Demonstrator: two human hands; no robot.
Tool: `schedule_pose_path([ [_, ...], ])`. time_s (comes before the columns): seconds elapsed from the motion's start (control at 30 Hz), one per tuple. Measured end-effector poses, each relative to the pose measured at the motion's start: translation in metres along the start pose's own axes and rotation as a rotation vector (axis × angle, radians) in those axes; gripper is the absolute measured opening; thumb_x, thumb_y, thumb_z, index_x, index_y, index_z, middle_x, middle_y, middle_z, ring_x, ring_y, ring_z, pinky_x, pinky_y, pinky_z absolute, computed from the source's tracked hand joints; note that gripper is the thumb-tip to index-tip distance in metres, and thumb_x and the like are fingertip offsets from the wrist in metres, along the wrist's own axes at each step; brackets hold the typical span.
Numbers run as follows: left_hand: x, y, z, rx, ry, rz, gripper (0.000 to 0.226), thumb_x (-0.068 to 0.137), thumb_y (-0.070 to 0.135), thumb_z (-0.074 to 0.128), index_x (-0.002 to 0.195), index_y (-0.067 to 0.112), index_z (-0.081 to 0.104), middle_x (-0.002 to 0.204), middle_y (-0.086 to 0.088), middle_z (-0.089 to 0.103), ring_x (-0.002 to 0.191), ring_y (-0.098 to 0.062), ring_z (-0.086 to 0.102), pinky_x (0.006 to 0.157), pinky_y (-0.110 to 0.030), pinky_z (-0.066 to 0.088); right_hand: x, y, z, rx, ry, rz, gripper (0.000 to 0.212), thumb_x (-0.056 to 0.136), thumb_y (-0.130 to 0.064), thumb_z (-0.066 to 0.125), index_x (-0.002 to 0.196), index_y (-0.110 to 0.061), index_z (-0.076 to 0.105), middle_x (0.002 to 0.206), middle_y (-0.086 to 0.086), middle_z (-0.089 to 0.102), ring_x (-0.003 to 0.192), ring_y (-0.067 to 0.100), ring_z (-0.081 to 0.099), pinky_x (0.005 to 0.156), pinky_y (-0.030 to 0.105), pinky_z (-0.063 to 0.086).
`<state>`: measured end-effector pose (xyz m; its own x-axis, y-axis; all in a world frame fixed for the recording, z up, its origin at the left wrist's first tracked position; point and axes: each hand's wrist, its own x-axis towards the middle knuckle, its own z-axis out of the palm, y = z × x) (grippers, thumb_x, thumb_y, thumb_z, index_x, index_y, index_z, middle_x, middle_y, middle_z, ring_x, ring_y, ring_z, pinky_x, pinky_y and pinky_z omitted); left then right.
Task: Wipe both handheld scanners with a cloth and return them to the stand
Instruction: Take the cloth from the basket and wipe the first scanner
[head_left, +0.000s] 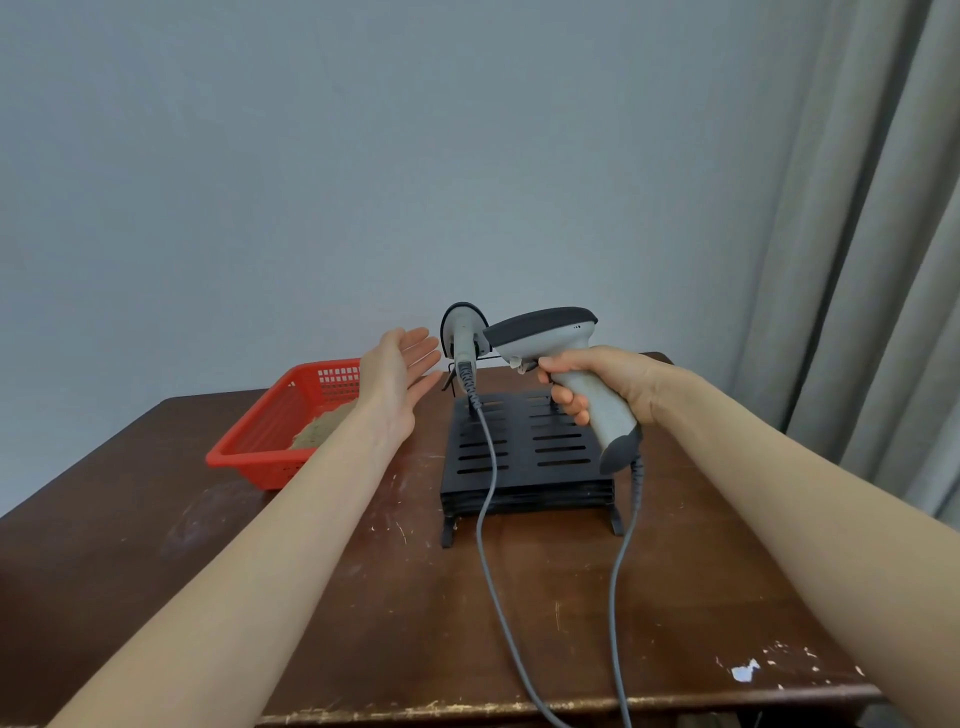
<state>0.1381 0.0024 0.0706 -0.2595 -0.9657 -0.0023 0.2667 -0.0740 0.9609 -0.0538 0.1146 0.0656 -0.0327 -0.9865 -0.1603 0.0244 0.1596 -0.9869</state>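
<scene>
The right hand (597, 382) is wrapped firmly round the handle of one scanner (545, 330) and holds it in the air over the right side of the stand (519, 467), head pointing left. The left hand (397, 376) is open and holds nothing, fingers straight, palm turned toward the second scanner (462, 338). That second scanner sits upright in its holder at the back left of the stand. The stand itself is toward the back edge of the tabletop (363, 597), about midway along. The cloth (317, 434) lies in the red basket (244, 457) near the back left corner, partly hidden by the left forearm. With the cloth not in hand, the step looks like fetching it. The free hand should drop to the basket and take the cloth, while the right hand holds the scanner steady and low enough to wipe head, trigger and handle in turn. The held scanner's cable (621, 561) hangs down past the stand's front right foot to the front edge, and the other cable (485, 519) trails across the stand. Either could snag or tug the seated scanner, so slack needs watching. A curtain (857, 260) hangs beyond the right edge, clear of the work.
</scene>
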Motion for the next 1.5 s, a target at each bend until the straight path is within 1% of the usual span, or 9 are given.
schedule_pose_path([
  [0.17, 0.002, 0.001, -0.002, -0.006, 0.005, 0.0, 0.033, 0.101, 0.025, 0.033, 0.107, 0.01, 0.062, 0.106, -0.006, 0.066, 0.104, -0.02, 0.062, 0.085, -0.032, 0.05, 0.001, 0.0, 0.001, -0.006, -0.009, -0.009, 0.019, 0.09, -0.028, 0.059, 0.078, -0.013, 0.057, 0.051, -0.001, 0.05, 0.04, 0.008, 0.042, 0.041, 0.019, 0.041],
  [0.4, 0.007, 0.003, -0.008, -0.038, 0.012, -0.016, 0.038, 0.101, 0.03, 0.032, 0.106, 0.009, 0.063, 0.112, -0.009, 0.066, 0.107, -0.022, 0.062, 0.088, -0.033, 0.05, 0.006, -0.001, 0.002, -0.021, -0.058, 0.011, 0.034, 0.084, -0.038, 0.062, 0.102, -0.009, 0.063, 0.053, -0.001, 0.052, 0.042, 0.007, 0.043, 0.041, 0.019, 0.041],
  [0.53, 0.01, 0.004, -0.011, -0.055, -0.027, -0.035, 0.047, 0.101, 0.04, 0.028, 0.11, 0.007, 0.062, 0.121, -0.011, 0.063, 0.111, -0.023, 0.06, 0.094, -0.035, 0.048, 0.008, -0.003, 0.004, -0.069, -0.081, -0.001, 0.03, 0.078, -0.041, 0.066, 0.088, -0.013, 0.062, 0.054, -0.001, 0.052, 0.041, 0.008, 0.044, 0.042, 0.02, 0.042],
  [0.63, 0.013, 0.003, -0.015, -0.087, -0.082, -0.054, 0.064, 0.099, 0.054, 0.021, 0.118, 0.006, 0.059, 0.129, -0.012, 0.059, 0.118, -0.024, 0.055, 0.101, -0.037, 0.044, 0.01, -0.003, 0.007, -0.117, -0.07, -0.002, 0.026, 0.077, -0.039, 0.067, 0.078, -0.014, 0.059, 0.053, 0.0, 0.053, 0.041, 0.009, 0.045, 0.042, 0.02, 0.042],
  [0.73, 0.012, 0.003, -0.019, -0.121, -0.176, -0.081, 0.083, 0.093, 0.066, 0.015, 0.135, 0.002, 0.047, 0.142, -0.013, 0.048, 0.134, -0.023, 0.042, 0.111, -0.039, 0.034, 0.011, -0.003, 0.009, -0.18, -0.047, -0.005, 0.025, 0.082, -0.036, 0.067, 0.075, -0.014, 0.058, 0.053, 0.001, 0.054, 0.04, 0.01, 0.046, 0.043, 0.021, 0.042],
  [0.83, 0.011, 0.003, -0.02, -0.151, -0.228, -0.096, 0.092, 0.089, 0.072, 0.011, 0.143, 0.001, 0.035, 0.15, -0.013, 0.037, 0.141, -0.022, 0.03, 0.116, -0.039, 0.025, 0.011, -0.005, 0.013, -0.275, -0.026, -0.019, 0.024, 0.085, -0.034, 0.066, 0.076, -0.013, 0.058, 0.054, 0.002, 0.055, 0.042, 0.01, 0.047, 0.045, 0.022, 0.043],
  [1.0, 0.01, 0.005, -0.021, -0.156, -0.256, -0.105, 0.096, 0.087, 0.075, 0.01, 0.146, 0.001, 0.028, 0.154, -0.012, 0.029, 0.144, -0.021, 0.024, 0.118, -0.039, 0.021, 0.012, -0.008, 0.017, -0.302, -0.021, -0.019, 0.024, 0.085, -0.033, 0.066, 0.075, -0.013, 0.058, 0.056, 0.002, 0.054, 0.043, 0.01, 0.046, 0.044, 0.021, 0.043],
  [1.3, 0.01, 0.006, -0.02, -0.108, -0.282, -0.102, 0.096, 0.087, 0.074, 0.011, 0.146, 0.001, 0.027, 0.155, -0.012, 0.026, 0.144, -0.021, 0.022, 0.118, -0.039, 0.02, 0.012, -0.009, 0.019, -0.302, -0.013, -0.014, 0.023, 0.085, -0.033, 0.066, 0.076, -0.013, 0.059, 0.056, 0.002, 0.055, 0.043, 0.01, 0.047, 0.044, 0.021, 0.044],
  [1.5, 0.009, 0.005, -0.02, -0.103, -0.29, -0.1, 0.096, 0.087, 0.074, 0.012, 0.146, 0.0, 0.027, 0.155, -0.013, 0.027, 0.144, -0.021, 0.022, 0.118, -0.038, 0.02, 0.015, -0.006, 0.02, -0.261, 0.028, -0.035, 0.027, 0.084, -0.031, 0.067, 0.095, -0.006, 0.065, 0.056, 0.003, 0.057, 0.042, 0.01, 0.047, 0.045, 0.021, 0.044],
])
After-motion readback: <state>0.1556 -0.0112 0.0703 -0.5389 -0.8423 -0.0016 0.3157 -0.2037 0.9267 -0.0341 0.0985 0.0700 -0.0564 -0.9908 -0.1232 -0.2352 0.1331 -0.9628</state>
